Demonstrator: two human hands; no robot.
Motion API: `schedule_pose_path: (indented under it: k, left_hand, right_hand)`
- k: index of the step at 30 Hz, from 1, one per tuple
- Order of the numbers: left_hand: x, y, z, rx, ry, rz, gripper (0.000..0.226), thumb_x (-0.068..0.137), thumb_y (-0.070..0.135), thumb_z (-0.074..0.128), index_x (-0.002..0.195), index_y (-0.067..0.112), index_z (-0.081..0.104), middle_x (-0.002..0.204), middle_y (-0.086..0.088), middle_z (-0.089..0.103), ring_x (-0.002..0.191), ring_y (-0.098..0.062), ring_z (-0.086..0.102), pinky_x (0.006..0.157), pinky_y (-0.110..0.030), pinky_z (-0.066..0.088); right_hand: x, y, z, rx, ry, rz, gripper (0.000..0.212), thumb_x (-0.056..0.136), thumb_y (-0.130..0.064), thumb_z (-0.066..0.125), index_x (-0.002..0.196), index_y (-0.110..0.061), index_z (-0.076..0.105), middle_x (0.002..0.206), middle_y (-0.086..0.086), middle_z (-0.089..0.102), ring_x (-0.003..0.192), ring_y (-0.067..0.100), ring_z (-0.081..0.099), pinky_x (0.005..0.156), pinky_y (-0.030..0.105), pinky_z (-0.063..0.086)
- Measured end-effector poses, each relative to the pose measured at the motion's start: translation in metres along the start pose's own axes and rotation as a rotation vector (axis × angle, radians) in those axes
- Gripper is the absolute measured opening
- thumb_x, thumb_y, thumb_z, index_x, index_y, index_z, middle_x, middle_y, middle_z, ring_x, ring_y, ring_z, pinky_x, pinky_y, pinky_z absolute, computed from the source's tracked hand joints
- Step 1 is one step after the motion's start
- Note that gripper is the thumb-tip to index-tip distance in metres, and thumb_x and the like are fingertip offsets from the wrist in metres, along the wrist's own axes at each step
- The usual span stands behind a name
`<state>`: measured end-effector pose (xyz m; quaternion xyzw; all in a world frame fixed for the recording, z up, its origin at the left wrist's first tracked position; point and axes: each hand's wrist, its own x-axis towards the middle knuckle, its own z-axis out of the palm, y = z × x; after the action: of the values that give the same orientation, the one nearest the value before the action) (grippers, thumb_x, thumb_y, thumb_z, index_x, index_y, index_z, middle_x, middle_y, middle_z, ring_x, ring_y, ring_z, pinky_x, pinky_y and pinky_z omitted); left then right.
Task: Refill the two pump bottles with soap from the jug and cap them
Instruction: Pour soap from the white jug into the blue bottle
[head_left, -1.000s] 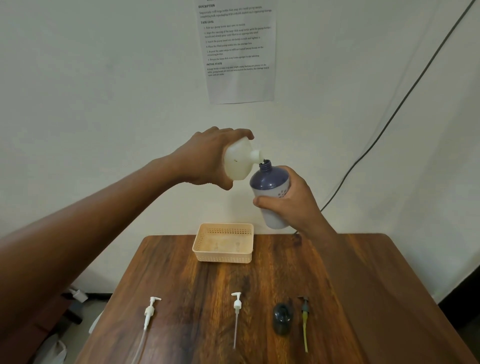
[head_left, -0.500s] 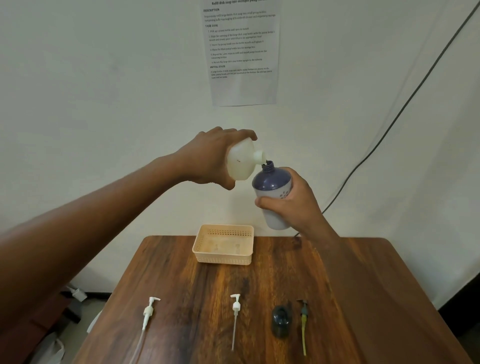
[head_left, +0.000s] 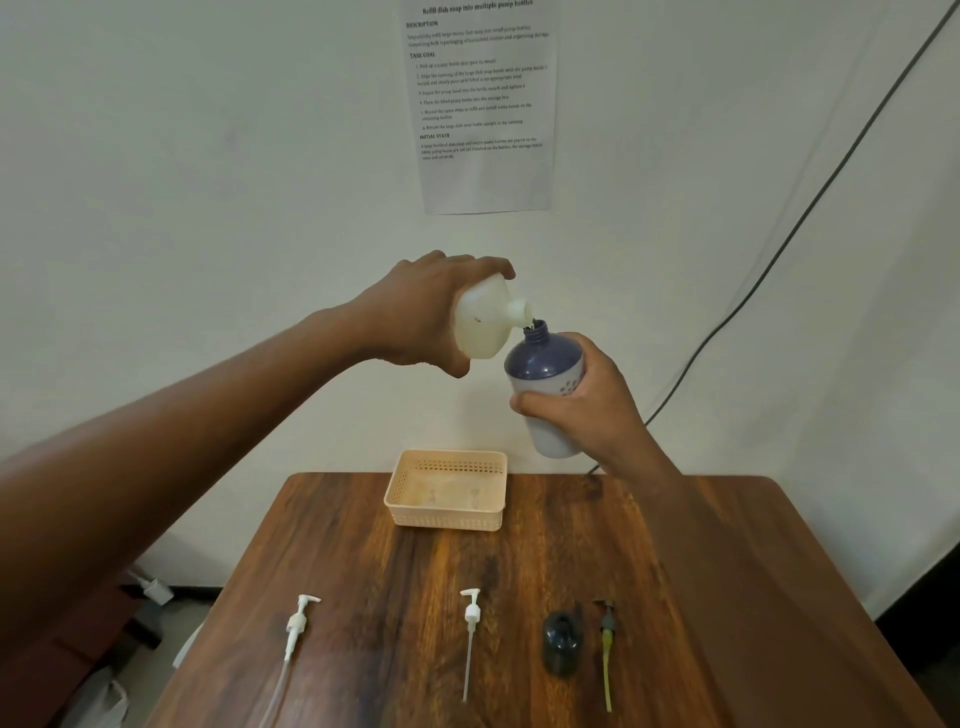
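My left hand (head_left: 426, 306) grips a cream soap jug (head_left: 483, 325), tipped so its spout sits right at the open mouth of a blue-topped pump bottle (head_left: 545, 374). My right hand (head_left: 587, 410) holds that bottle, leaning slightly, high above the table's far edge. On the wooden table (head_left: 701, 571) near me lie two white pump heads (head_left: 298, 621) (head_left: 470, 616), a dark small bottle (head_left: 561, 642) on its side and a dark pump head with a yellow tube (head_left: 607, 644).
A beige plastic basket (head_left: 447, 514) stands at the far middle of the table against the wall. A printed instruction sheet (head_left: 483, 104) hangs above. A black cable (head_left: 779, 249) runs down the wall on the right.
Both hands keep the same hold, with the jug's spout still at the bottle's mouth. They have shifted only slightly in the view.
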<state>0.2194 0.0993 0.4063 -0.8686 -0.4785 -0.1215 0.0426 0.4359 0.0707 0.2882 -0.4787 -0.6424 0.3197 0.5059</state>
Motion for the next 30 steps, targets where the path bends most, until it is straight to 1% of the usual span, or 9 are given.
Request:
schedule_pose_path:
  k: [3, 9, 16, 19, 21, 26, 30]
  left_hand:
    - [0.0004, 0.0003, -0.0006, 0.002, 0.003, 0.000, 0.100, 0.060, 0.033, 0.088, 0.146, 0.037, 0.039, 0.121, 0.008, 0.060, 0.106, -0.025, 0.052, 0.092, -0.049, 0.051]
    - [0.0007, 0.0007, -0.0017, 0.003, 0.002, 0.000, 0.099, 0.059, 0.032, 0.087, 0.146, 0.037, 0.039, 0.122, 0.008, 0.060, 0.106, -0.025, 0.052, 0.092, -0.050, 0.051]
    - [0.0026, 0.0001, -0.0037, 0.000, -0.007, 0.004, 0.099, 0.058, 0.033, 0.086, 0.145, 0.038, 0.039, 0.120, 0.011, 0.059, 0.105, -0.024, 0.051, 0.092, -0.050, 0.050]
    - [0.0029, -0.0005, -0.0037, 0.003, -0.009, 0.009, 0.098, 0.058, 0.033, 0.086, 0.145, 0.039, 0.039, 0.116, 0.013, 0.056, 0.104, -0.023, 0.050, 0.092, -0.050, 0.050]
    - [0.0032, -0.0011, -0.0030, -0.001, -0.011, 0.010, 0.099, 0.059, 0.033, 0.087, 0.145, 0.039, 0.039, 0.117, 0.013, 0.056, 0.103, -0.023, 0.050, 0.092, -0.050, 0.050]
    - [0.0042, -0.0025, -0.0023, -0.008, -0.014, 0.009, 0.099, 0.058, 0.033, 0.086, 0.145, 0.039, 0.039, 0.121, 0.011, 0.059, 0.103, -0.024, 0.050, 0.092, -0.049, 0.050]
    - [0.0055, -0.0033, -0.0028, -0.014, -0.016, 0.010, 0.099, 0.057, 0.034, 0.084, 0.145, 0.039, 0.039, 0.122, 0.011, 0.059, 0.103, -0.023, 0.049, 0.092, -0.048, 0.050]
  right_hand:
    - [0.0005, 0.0000, -0.0005, -0.004, 0.002, -0.002, 0.067, 0.061, -0.037, 0.090, 0.121, -0.034, 0.059, 0.106, -0.015, 0.068, 0.093, 0.008, 0.066, 0.081, 0.039, 0.060]
    - [0.0008, -0.0006, -0.0012, -0.010, 0.001, -0.007, 0.066, 0.066, -0.032, 0.092, 0.122, -0.033, 0.058, 0.108, -0.014, 0.067, 0.095, 0.010, 0.066, 0.081, 0.039, 0.060]
    - [0.0020, -0.0004, -0.0005, -0.006, 0.008, -0.002, 0.067, 0.064, -0.033, 0.092, 0.122, -0.034, 0.058, 0.107, -0.014, 0.068, 0.094, 0.010, 0.066, 0.082, 0.040, 0.061]
    - [0.0017, -0.0006, 0.0001, -0.007, 0.011, 0.000, 0.068, 0.062, -0.036, 0.091, 0.122, -0.034, 0.059, 0.107, -0.014, 0.068, 0.094, 0.010, 0.066, 0.082, 0.040, 0.061]
    - [0.0015, -0.0006, 0.0005, -0.005, 0.011, -0.001, 0.069, 0.060, -0.039, 0.089, 0.122, -0.034, 0.059, 0.107, -0.014, 0.068, 0.094, 0.010, 0.067, 0.081, 0.039, 0.061]
    - [0.0021, 0.0008, 0.0008, -0.005, 0.012, -0.007, 0.067, 0.065, -0.032, 0.092, 0.123, -0.032, 0.058, 0.108, -0.014, 0.067, 0.095, 0.010, 0.066, 0.081, 0.038, 0.060]
    - [0.0030, -0.0002, 0.0014, 0.003, 0.011, -0.007, 0.071, 0.061, -0.039, 0.089, 0.124, -0.031, 0.058, 0.109, -0.012, 0.068, 0.096, 0.012, 0.066, 0.081, 0.038, 0.060]
